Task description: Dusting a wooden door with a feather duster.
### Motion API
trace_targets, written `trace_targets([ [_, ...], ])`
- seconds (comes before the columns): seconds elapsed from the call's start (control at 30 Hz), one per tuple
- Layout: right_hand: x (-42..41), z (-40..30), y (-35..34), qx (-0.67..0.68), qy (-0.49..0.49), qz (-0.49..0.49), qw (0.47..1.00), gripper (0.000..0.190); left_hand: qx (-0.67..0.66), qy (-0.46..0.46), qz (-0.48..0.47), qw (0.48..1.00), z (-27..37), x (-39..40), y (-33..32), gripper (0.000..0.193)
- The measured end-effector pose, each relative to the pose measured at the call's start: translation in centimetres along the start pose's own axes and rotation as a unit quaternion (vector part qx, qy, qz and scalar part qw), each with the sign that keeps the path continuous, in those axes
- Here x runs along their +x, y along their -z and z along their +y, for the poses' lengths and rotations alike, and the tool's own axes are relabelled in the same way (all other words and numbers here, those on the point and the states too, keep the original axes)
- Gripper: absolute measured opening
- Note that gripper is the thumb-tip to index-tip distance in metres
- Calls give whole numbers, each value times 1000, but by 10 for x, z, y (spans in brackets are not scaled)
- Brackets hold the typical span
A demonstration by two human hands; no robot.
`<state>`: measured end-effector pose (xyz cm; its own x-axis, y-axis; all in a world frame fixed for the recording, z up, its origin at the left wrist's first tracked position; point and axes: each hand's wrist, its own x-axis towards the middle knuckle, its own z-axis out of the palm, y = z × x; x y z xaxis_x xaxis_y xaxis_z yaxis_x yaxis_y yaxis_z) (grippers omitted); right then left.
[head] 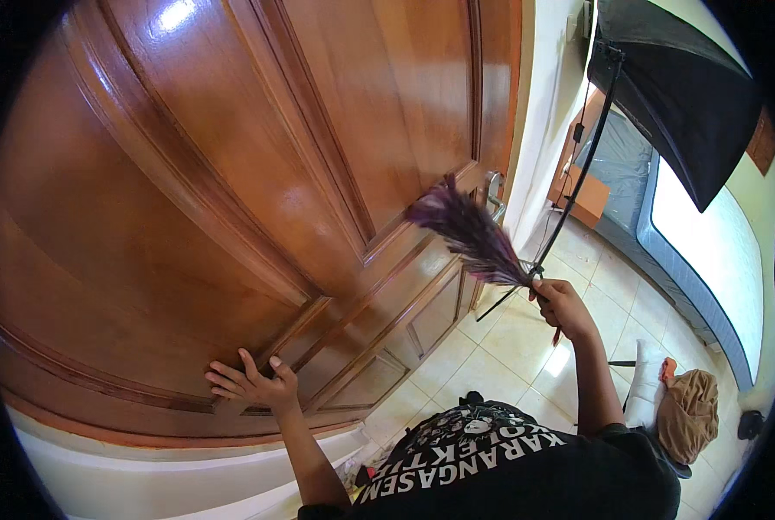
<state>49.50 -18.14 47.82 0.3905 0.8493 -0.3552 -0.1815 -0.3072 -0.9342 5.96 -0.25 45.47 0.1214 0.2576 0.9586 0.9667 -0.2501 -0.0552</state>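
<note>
A panelled brown wooden door (283, 214) with a glossy finish fills the left and middle of the view. My right hand (562, 309) grips the handle end of a dark purple feather duster (472, 234). The duster's blurred plume points up and left, over the door near its metal lever handle (495, 195); whether it touches the wood I cannot tell. Fingers spread, my left hand (254, 380) rests against the lower left part of the door and holds nothing.
A black softbox (677, 84) on a thin light stand (586, 175) rises at the right. Behind it a mattress (706, 260) lies by the wall. A brown cloth bundle (688, 409) and a white pillow-like roll (644, 383) sit on the tiled floor (511, 331).
</note>
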Motion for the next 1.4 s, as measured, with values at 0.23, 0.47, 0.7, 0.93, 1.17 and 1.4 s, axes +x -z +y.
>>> trace_targets([
  [0.23,5,3,8,35,-12,-14,999,29,12,0,4,1000,-3,1,-1,47],
  [0.47,15,4,14,-38,23,8,999,29,2,4,-1,1000,0,3,0,48],
  [0.7,21,2,20,-122,53,30,991,28,0,8,3,1000,3,6,1,49],
  [0.93,26,1,25,-101,44,30,993,30,-5,12,5,1000,4,6,1,48],
  [1.17,27,-5,31,-43,17,3,999,28,0,21,11,1000,2,5,1,50],
  [1.4,33,-6,40,-18,20,7,1000,28,6,24,12,1000,2,3,-1,52],
])
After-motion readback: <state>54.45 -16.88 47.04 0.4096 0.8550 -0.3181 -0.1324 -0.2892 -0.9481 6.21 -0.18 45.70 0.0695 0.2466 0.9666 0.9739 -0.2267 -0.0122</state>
